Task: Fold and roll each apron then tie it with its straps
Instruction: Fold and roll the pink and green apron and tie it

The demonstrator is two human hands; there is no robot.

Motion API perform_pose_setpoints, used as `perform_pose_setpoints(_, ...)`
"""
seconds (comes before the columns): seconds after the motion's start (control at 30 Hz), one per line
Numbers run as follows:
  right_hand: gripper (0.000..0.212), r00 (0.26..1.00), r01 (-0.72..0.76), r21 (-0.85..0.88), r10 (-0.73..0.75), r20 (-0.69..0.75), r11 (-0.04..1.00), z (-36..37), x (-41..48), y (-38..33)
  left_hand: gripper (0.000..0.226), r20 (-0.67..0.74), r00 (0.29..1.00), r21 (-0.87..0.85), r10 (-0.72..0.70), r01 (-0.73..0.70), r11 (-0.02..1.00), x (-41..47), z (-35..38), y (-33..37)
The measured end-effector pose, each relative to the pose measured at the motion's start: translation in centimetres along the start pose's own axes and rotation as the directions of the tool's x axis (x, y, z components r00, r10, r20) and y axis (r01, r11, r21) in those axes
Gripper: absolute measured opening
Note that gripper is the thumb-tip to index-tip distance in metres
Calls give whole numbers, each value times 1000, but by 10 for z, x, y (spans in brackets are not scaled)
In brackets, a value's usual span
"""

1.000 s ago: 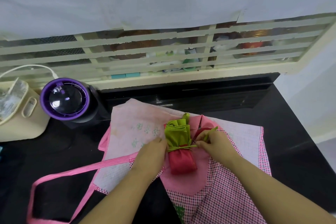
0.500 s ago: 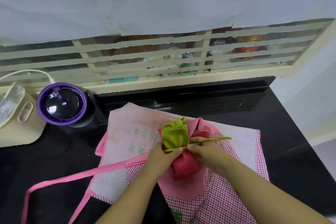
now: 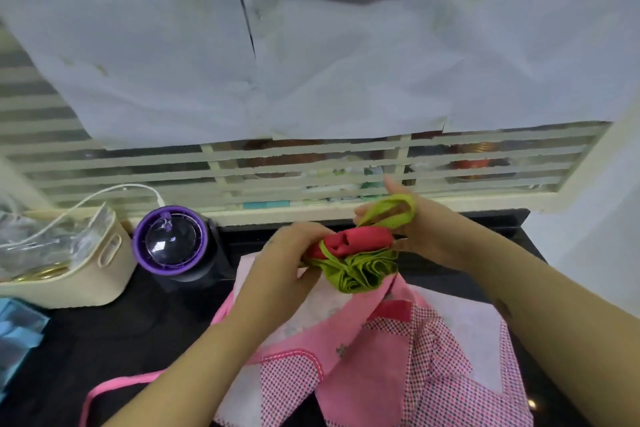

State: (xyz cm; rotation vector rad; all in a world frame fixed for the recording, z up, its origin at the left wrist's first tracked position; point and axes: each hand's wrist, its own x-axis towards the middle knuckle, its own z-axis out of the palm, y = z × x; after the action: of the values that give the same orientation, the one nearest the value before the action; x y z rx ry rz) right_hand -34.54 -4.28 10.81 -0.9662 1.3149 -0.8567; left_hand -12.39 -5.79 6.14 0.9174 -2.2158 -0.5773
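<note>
Left hand (image 3: 284,255) gripping rolled apron (image 3: 362,241) — fingers hidden, right hand (image 3: 427,236) hooking green strap (image 3: 401,199)

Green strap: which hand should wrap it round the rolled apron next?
Right, likely. The green strap is looped round the right hand, just above the rolled apron; the left hand grips the apron's other end.

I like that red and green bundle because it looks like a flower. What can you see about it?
The bundle is soft cloth rolled tight: a red roll lying sideways, with green folds fanning out beneath like petals. A thin green strap circles its left part, and a loop of it hangs over the right hand, which holds the right end. The left hand grips the left end. It is held over a pink apron.
</note>
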Motion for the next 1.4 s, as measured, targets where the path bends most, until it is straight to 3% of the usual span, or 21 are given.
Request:
perform_pose_setpoints(0.1,78,978,71,133,-95,186,989,5,-11,-38,47,-84,984,173,157,-141,975,8,-35,3)
perform_pose_setpoints(0.17,71,940,142,20,-141,309,990,12,-17,-60,53,-125,971,276,204,-164,947,10,-59,1)
perform_pose_setpoints(0.23,43,930,238,-222,-156,333,946,25,-19,-78,52,-159,959,360,234,-165,918,9,-81,-2)
perform_pose_setpoints(0.3,6,934,312,-292,-235,271,904,42,-17,-97,51,-185,940,445,286,-179,878,3,-103,-1)
perform_pose_setpoints(0.4,26,913,369,-123,-336,230,921,70,-15,-127,42,-214,870,597,445,-244,764,-9,-136,3)
perform_pose_setpoints(0.5,25,893,382,30,-377,244,924,108,-13,-156,33,-186,787,742,588,-279,609,-25,-168,9)
perform_pose_setpoints(0.6,20,885,390,127,-409,223,912,160,-14,-185,26,-100,764,838,637,-281,468,-43,-201,12)
perform_pose_setpoints(0.67,18,863,435,133,-454,222,891,196,-20,-203,17,-81,762,872,643,-259,416,-56,-223,15)
perform_pose_setpoints(0.73,13,808,523,107,-532,251,845,233,-29,-220,23,-86,775,907,626,-200,371,-72,-254,19)
perform_pose_setpoints(0.87,12,655,672,116,-659,370,732,313,-62,-251,34,-142,842,970,520,13,243,-117,-328,32)
perform_pose_setpoints(1.07,18,492,693,279,-719,491,665,422,-119,-302,42,-237,870,971,432,227,77,-167,-430,76)
perform_pose_setpoints(1.17,19,439,738,272,-745,502,618,469,-144,-324,47,-277,910,960,310,277,43,-194,-469,103)
perform_pose_setpoints(1.23,21,428,727,322,-768,477,606,494,-156,-337,61,-328,905,945,270,312,103,-207,-490,122)
perform_pose_setpoints(1.3,23,400,707,392,-790,465,589,521,-168,-349,66,-474,833,876,285,413,250,-223,-512,142)
perform_pose_setpoints(1.4,23,349,673,480,-814,465,563,550,-181,-366,72,-717,644,683,269,570,456,-237,-543,161)
